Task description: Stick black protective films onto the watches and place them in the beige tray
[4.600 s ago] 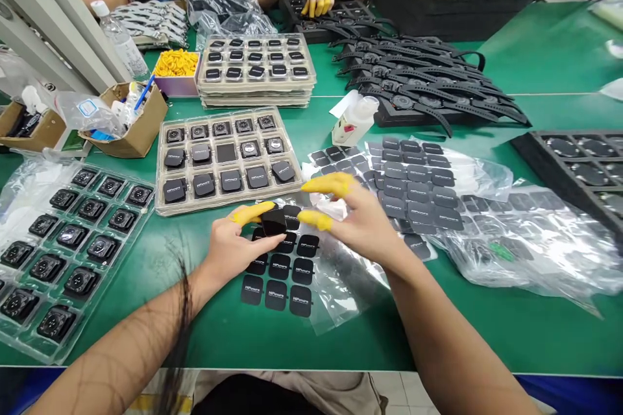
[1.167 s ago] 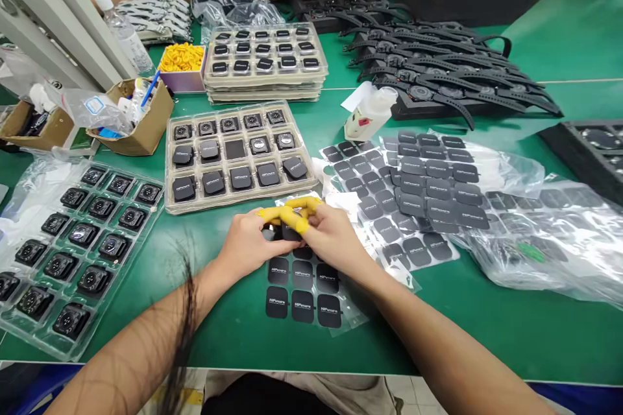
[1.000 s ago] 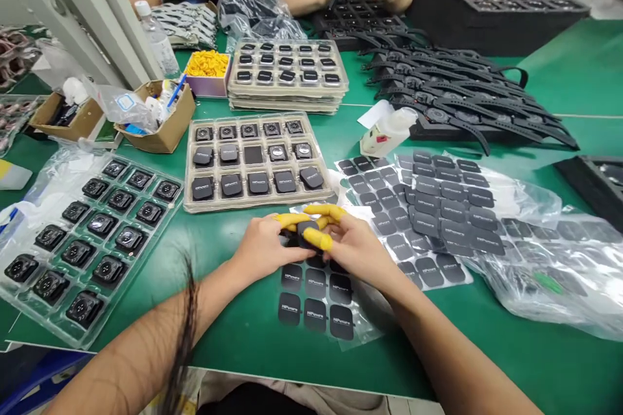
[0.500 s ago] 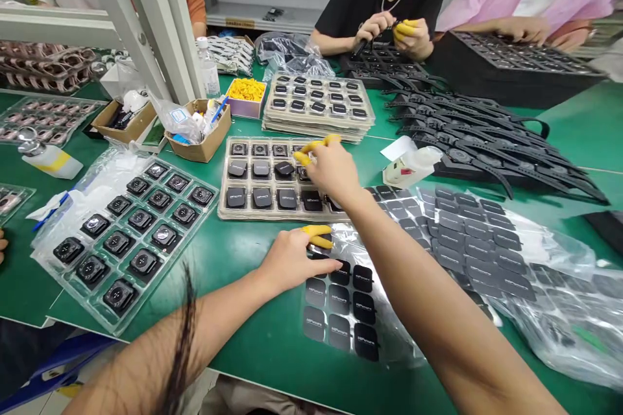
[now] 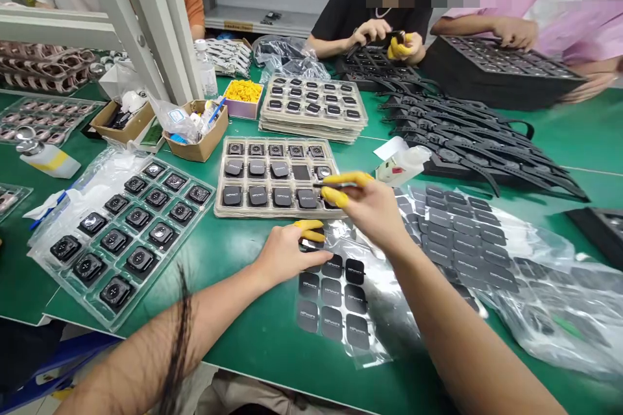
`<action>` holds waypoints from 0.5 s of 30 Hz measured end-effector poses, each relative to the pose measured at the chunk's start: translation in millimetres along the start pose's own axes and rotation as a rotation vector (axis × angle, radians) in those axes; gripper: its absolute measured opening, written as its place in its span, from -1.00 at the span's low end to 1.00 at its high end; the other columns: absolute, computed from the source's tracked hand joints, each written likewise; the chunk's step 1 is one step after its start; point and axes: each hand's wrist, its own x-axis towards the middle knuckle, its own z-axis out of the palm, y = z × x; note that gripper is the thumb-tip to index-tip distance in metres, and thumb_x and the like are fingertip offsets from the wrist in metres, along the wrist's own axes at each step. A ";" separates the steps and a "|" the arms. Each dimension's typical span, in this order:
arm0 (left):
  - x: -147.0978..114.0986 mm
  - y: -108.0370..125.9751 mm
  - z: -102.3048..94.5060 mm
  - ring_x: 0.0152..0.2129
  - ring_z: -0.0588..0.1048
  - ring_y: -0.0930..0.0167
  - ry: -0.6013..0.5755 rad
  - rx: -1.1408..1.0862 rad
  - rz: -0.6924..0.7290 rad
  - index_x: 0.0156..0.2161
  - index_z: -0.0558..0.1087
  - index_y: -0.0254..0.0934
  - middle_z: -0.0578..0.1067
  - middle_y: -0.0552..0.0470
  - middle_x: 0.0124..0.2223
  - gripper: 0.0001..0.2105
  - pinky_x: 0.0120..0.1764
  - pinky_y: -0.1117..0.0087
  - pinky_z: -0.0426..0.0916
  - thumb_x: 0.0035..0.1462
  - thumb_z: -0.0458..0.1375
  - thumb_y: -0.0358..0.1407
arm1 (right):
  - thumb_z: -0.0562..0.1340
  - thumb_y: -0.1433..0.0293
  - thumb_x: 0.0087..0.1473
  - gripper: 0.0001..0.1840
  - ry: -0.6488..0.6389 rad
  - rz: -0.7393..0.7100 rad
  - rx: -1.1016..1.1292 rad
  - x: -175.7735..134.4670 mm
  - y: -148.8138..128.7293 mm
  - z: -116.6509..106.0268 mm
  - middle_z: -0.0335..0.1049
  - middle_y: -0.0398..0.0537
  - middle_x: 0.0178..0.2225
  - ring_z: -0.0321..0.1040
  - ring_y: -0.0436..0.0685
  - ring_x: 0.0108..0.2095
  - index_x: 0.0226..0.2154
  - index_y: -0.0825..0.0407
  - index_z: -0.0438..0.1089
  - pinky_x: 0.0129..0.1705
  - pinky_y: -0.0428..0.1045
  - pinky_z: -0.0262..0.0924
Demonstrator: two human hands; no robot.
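My left hand (image 5: 287, 253), with yellow finger cots, grips the top left of a clear sheet (image 5: 379, 355) of black square film stickers (image 5: 331, 293) printed with white lettering. The thumb and fingers sit on either side of a dark sticker there. My right hand (image 5: 372, 207), also in yellow finger cots, pinches a thin dark piece (image 5: 318, 185) seen nearly edge-on; its kind is unclear. It is above the right end of a clear plastic tray (image 5: 219, 209) of watch cases. Several cases carry a lettered black film (image 5: 257, 195); one shows a plain dark face (image 5: 301, 172).
On the left lies another tray of watch cases (image 5: 141, 258). Behind stand stacked trays (image 5: 311, 131), a box of yellow finger cots (image 5: 243, 92) and a cardboard box (image 5: 197, 144). A bottle (image 5: 403, 164), black watch straps (image 5: 467, 126) and bagged film sheets (image 5: 467, 240) are right. Co-workers sit opposite.
My right hand has moved right and toward me from the tray's middle row, now pinching a thin dark piece. A plain dark face shows where it was. My left hand stays on the sheet.
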 end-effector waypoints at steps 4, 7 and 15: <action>0.0 1.6 -0.4 -0.13 0.65 0.24 -0.011 0.034 0.030 0.04 0.55 -0.15 0.68 0.08 -0.10 -0.45 -0.01 0.27 0.53 -0.12 0.46 -0.12 | 0.46 0.10 -0.08 -0.65 -0.039 0.185 0.311 -69.5 7.0 0.1 0.54 -0.06 -0.35 0.52 0.22 -0.30 -0.28 -0.11 0.47 -0.21 0.16 0.46; 0.5 0.0 1.1 -0.17 0.66 0.24 0.006 0.099 0.031 -0.09 0.59 -0.16 0.68 0.07 -0.12 -0.57 -0.05 0.27 0.55 -0.12 0.46 -0.16 | 0.44 0.11 -0.04 -0.56 -0.042 0.260 0.316 -84.7 18.3 9.3 0.53 -0.01 -0.23 0.53 0.22 -0.23 -0.10 -0.10 0.47 -0.15 0.18 0.48; 1.8 -5.8 3.6 -0.12 0.65 0.25 0.036 0.055 0.055 0.07 0.53 -0.21 0.66 -0.03 -0.04 -0.48 0.04 0.22 0.53 -0.05 0.42 -0.26 | 0.35 0.25 0.06 -0.90 -0.025 0.154 0.253 -79.3 18.6 15.3 0.50 -0.01 -0.16 0.48 0.22 -0.10 -0.35 -0.09 0.53 0.00 0.17 0.42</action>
